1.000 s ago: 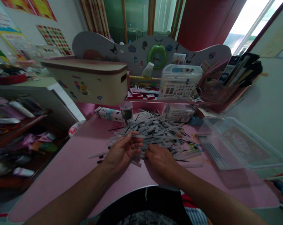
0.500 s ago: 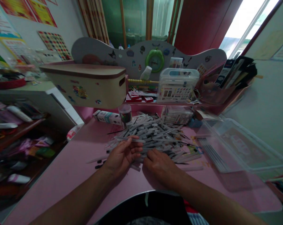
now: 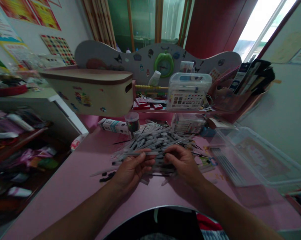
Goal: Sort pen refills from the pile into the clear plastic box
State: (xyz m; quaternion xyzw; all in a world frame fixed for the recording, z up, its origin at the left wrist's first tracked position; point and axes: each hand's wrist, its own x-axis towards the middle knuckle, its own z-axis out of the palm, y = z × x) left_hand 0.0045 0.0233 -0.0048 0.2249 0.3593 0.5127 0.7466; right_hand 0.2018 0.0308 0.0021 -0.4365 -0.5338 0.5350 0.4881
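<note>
My left hand (image 3: 134,168) is closed on a slim translucent pen (image 3: 150,153), held level between thumb and fingers with its end pointing right. My right hand (image 3: 182,161) is just right of that end, its thumb and fingertips pinched together. What sits in the pinch, if anything, is too small to make out. Behind and under both hands spreads a heap of similar pens (image 3: 154,136), whitish with some black parts. Several small black pieces (image 3: 107,177) lie on the pink table (image 3: 73,186) left of my left hand.
A clear plastic box (image 3: 265,156) stands at the right, with a row of grey pens (image 3: 226,166) by its left side. Behind the heap are a lidded jar (image 3: 132,122) and a long carton (image 3: 114,126). A cream bin (image 3: 90,96) overhangs the back left.
My right hand has risen from the table edge of the heap to the end of the pen. My left hand keeps the pen, now turned more level.
</note>
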